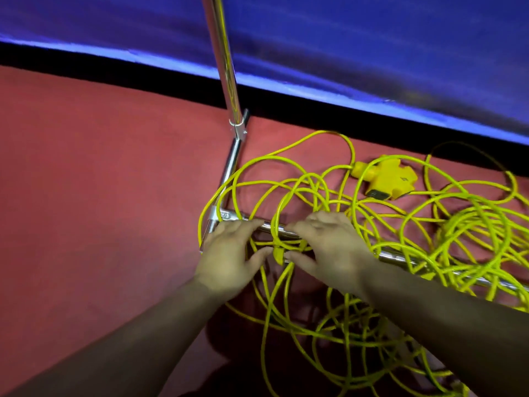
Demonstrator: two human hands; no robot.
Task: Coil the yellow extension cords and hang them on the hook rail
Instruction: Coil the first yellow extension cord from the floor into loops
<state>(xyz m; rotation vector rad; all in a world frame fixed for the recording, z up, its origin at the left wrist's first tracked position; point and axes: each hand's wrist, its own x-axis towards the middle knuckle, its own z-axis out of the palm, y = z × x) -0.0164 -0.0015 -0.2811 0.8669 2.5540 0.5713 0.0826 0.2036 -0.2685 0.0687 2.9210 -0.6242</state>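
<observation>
While both hands reach down over the red floor point(86, 181), the yellow extension cords point(458, 233) lie in a loose tangle, spreading from between the hands off to the right and draped across a chrome rack base bar point(282, 229). A yellow multi-outlet head point(385, 179) rests beyond the hands, near the blue wall point(372, 47). Left hand point(229, 259) and right hand point(326, 247) sit palm-down, close together, fingers partly curled around a yellow plug point(278, 253) between them; motion blur leaves it unclear whether either hand actually grips it. Forearms extend from lower frame.
</observation>
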